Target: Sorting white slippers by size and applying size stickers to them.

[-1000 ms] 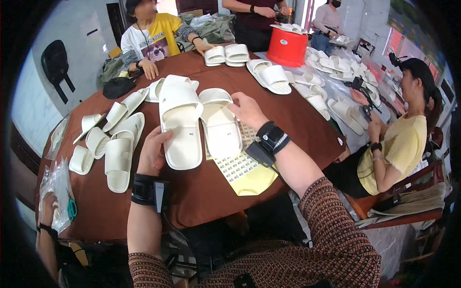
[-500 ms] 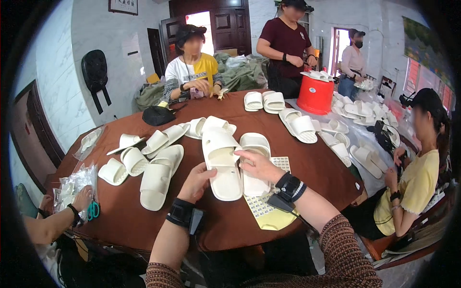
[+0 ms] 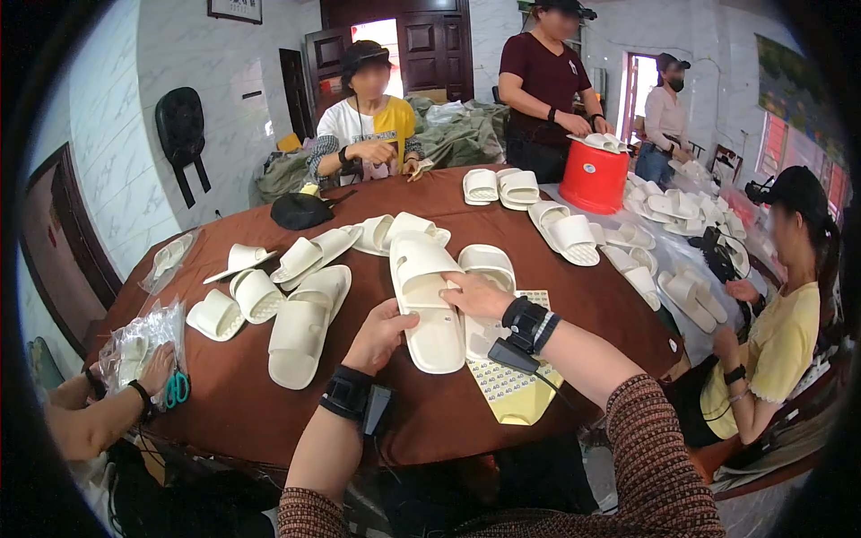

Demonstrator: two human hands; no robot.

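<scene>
Brown table (image 3: 229, 394): white slippers (image 3: 298, 334), yellow label sheet (image 3: 517, 394).

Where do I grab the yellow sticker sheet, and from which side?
Probably pinch the sheet at its plain yellow lower edge, coming from the wearer's side: it seems to lie flat with that edge exposed, while the right hand and right slipper block its upper left.

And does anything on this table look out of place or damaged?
Nothing looks spilled or visibly damaged. Slightly untidy, though: the white slippers on the left lie at mixed angles, some overlapping, unlike the side-by-side pair near the far edge.
</scene>
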